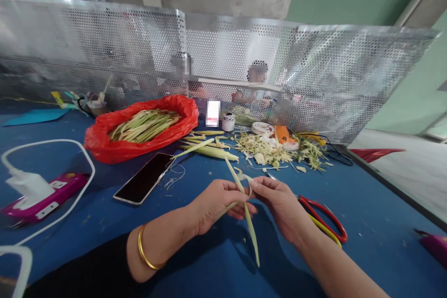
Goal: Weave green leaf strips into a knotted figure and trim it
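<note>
Both my hands are closed on pale green leaf strips (pixel 248 223) above the blue table (pixel 216 260). My left hand (pixel 218 205), with a gold bangle on its wrist, pinches the strips from the left. My right hand (pixel 279 205) pinches them from the right near a fold. One strip hangs down toward me, another points up and away. Red-handled scissors (pixel 326 221) lie just right of my right hand.
A red plastic bag (pixel 115 142) holds a heap of strips. Loose strips (pixel 209 149) and cuttings (pixel 279 151) lie beyond my hands. A dark phone (pixel 145 178), a pink power bank (pixel 49 195) with a white cable, and a perforated metal screen (pixel 314 70) with people behind it are also here.
</note>
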`<state>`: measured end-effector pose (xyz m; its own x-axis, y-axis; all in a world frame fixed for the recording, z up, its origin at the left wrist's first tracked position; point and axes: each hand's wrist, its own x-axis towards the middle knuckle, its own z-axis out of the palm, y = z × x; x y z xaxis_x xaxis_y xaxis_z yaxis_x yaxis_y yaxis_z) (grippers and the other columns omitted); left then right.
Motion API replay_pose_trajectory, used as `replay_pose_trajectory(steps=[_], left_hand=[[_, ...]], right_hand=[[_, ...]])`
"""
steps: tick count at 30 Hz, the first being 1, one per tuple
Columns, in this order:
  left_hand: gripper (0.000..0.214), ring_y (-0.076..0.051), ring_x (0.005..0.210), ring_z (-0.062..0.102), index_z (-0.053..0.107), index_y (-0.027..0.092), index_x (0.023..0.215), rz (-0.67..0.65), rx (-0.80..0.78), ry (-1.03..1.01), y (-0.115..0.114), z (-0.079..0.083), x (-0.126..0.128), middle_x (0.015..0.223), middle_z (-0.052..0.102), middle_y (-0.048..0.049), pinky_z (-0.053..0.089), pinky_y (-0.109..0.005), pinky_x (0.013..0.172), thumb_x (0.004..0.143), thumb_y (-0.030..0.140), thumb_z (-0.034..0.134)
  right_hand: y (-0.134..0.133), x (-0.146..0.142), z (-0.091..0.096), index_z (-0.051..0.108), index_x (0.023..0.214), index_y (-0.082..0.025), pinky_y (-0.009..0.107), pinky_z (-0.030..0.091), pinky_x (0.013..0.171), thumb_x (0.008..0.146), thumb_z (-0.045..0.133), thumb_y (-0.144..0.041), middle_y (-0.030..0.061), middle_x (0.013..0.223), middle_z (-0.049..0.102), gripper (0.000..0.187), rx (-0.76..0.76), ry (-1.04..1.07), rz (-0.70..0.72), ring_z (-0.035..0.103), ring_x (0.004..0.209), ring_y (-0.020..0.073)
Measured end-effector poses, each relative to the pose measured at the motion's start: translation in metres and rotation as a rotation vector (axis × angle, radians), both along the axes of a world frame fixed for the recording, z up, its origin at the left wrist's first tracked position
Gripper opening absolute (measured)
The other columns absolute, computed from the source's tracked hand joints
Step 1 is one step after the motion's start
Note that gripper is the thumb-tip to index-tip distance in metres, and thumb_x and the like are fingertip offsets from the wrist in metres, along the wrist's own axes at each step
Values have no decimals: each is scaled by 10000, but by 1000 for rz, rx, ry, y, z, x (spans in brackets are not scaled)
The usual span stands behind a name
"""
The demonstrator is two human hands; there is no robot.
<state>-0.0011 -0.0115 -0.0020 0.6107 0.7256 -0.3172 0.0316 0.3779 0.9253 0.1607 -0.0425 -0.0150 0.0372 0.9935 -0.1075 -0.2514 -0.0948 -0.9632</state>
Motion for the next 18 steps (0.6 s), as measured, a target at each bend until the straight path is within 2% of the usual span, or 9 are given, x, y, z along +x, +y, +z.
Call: replay_pose_trajectory(steps=[4, 8, 11, 13, 15, 16, 18], left_hand=[[188, -155, 673, 682, 709, 128, 854, 12, 44, 36, -2, -3, 1, 735, 748, -75, 513, -251, 665, 702, 238, 698], [168, -140, 627, 666, 712, 121, 832, 22, 12, 70, -1, -2, 3, 710, 745, -71, 513, -247, 654, 685, 195, 676], [172, -136, 619, 658, 714, 120, 819, 36, 0, 80, -1, -1, 3, 705, 745, -72, 510, -244, 647, 664, 186, 679], [198, -140, 632, 658, 721, 119, 832, 32, 9, 71, -2, -2, 3, 726, 749, -81, 512, -252, 660, 664, 221, 696], [224, -147, 643, 660, 726, 120, 828, 17, 24, 67, -3, -2, 3, 750, 751, -92, 512, -263, 673, 674, 281, 704], [227, -150, 648, 661, 729, 125, 817, 7, 34, 74, -4, -3, 3, 757, 751, -93, 511, -268, 677, 677, 300, 701], [185, -153, 640, 658, 730, 134, 757, -19, 68, 104, -6, -4, 3, 748, 745, -83, 504, -267, 659, 667, 289, 683]], right_hand=[[-2, -3, -1, 632, 631, -169, 281, 398, 655, 666, 782, -403, -7, 596, 600, 280, 33, -56, -37, 521, 611, 140], [0, -6, -6, 603, 627, -176, 297, 399, 644, 639, 774, -410, -11, 576, 586, 290, 53, -84, -121, 506, 591, 147], [3, -3, -9, 589, 641, -179, 308, 402, 636, 709, 701, -438, -4, 583, 580, 290, 91, -278, -145, 499, 591, 156], [4, 2, -8, 618, 718, -182, 329, 418, 678, 767, 642, -440, 21, 676, 615, 264, 212, -541, -271, 539, 667, 189], [3, 6, -4, 658, 868, -192, 360, 431, 770, 800, 623, -406, 58, 852, 652, 227, 400, -804, -414, 580, 821, 231], [1, 6, -2, 670, 926, -204, 374, 430, 813, 813, 618, -378, 72, 929, 657, 214, 486, -898, -422, 586, 891, 243], [-2, 4, 1, 695, 923, -226, 383, 425, 856, 831, 612, -317, 76, 978, 667, 153, 605, -1001, -307, 593, 949, 245]])
